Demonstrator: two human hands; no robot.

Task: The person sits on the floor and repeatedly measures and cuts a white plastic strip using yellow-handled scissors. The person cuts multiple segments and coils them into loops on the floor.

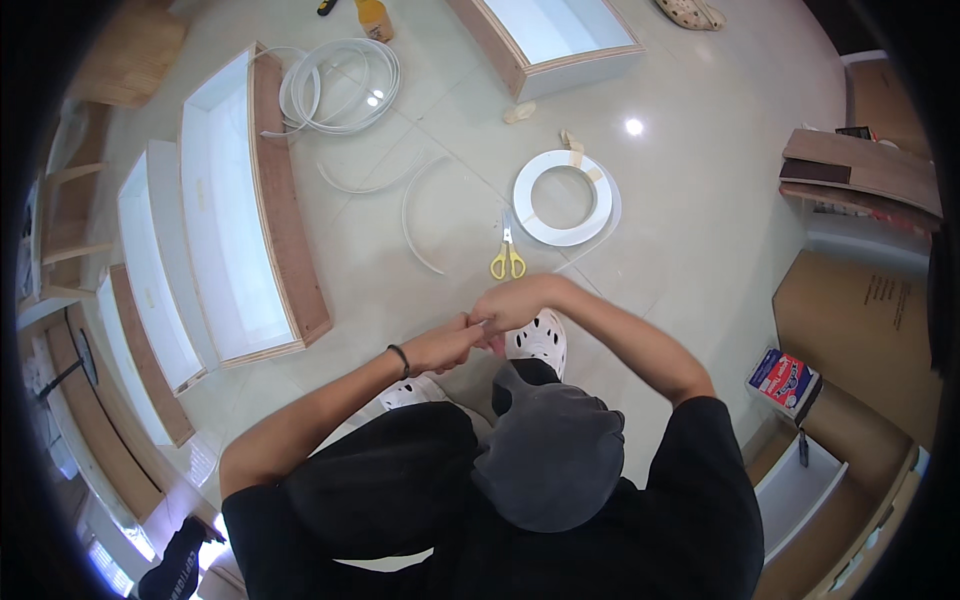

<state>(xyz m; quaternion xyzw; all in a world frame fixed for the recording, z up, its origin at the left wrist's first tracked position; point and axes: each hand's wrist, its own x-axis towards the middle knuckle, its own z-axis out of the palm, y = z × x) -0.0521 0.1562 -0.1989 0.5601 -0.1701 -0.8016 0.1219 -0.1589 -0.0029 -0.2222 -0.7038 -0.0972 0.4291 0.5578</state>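
Observation:
My left hand, with a dark band at its wrist, and my right hand meet above my white clogs. Both have their fingers closed together; whatever small thing they pinch is mostly hidden. Just beyond them on the floor lie scissors with yellow handles, blades pointing away. Farther off, a flat roll of white edge banding has tape on it and a loose end curving round its right side. Left of the scissors, a thin curved strip lies on the tiles.
Wooden-edged white cabinet boxes stand at the left, another white box at the far side. A loose white coil and an orange bottle sit far left. Cardboard and a small printed box are at the right.

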